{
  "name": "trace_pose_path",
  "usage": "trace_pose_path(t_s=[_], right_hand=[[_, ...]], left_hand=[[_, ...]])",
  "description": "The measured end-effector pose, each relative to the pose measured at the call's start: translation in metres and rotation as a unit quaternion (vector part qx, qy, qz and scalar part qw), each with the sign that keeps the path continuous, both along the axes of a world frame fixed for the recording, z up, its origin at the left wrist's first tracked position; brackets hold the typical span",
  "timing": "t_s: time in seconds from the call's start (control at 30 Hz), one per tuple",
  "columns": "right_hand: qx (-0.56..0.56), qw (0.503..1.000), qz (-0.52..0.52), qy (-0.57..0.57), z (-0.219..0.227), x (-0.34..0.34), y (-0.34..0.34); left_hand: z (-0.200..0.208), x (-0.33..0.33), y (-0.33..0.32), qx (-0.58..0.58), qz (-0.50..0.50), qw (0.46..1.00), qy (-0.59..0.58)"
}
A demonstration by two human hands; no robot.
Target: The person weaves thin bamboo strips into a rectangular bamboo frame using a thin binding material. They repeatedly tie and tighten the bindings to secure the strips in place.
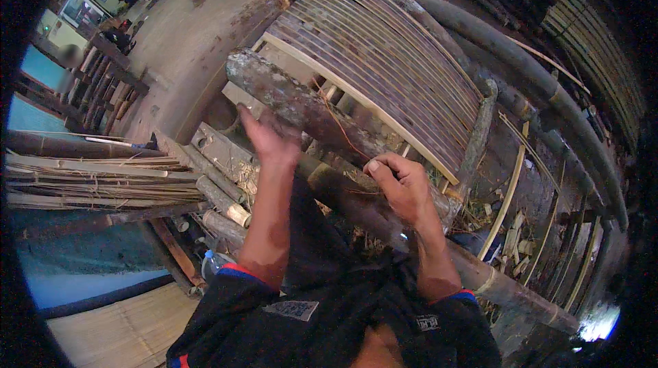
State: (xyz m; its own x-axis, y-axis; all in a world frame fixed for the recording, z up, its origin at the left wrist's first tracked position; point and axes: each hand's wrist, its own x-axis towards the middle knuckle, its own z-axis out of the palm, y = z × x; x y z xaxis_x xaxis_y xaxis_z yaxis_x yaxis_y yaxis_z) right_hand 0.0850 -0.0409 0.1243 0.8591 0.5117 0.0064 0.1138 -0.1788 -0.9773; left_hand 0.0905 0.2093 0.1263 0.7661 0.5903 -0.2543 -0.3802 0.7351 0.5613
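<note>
A thin orange strand, perhaps cord or wire, runs over a rough, lichen-spotted log lying across in front of me. My right hand is closed in a pinch on the strand's near end, just beside the log. At the log's near side, my left hand has its outer finger stretched apart; the other fingers blur with motion, and nothing shows in them. Whether it touches the log I cannot tell. Beyond the log, a panel of narrow bamboo slats sits in a frame of thick bamboo poles.
A bundle of split bamboo strips lies at the left, with cut bamboo pieces nearer me. A thick bamboo pole crosses at the lower right, beside wood offcuts. A plastic bottle stands at the lower left.
</note>
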Motion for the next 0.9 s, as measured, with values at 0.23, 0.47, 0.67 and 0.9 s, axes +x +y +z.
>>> trace_pose_path(t_s=[0.23,0.47,0.67,0.9], right_hand=[[0.026,0.999,-0.014,-0.016,0.005,0.003,0.005],[0.021,1.000,-0.004,0.001,0.016,0.005,0.006],[0.029,0.997,-0.009,0.078,0.023,0.010,0.006],[0.070,0.989,-0.006,0.133,0.016,0.017,0.006]], left_hand=[[-0.008,0.031,0.005,-0.014,-0.122,0.988,-0.098],[-0.019,0.031,0.012,-0.044,-0.204,0.964,-0.164],[-0.020,0.028,0.011,-0.054,-0.224,0.959,-0.163],[-0.005,0.030,-0.005,0.049,-0.071,0.995,-0.043]])
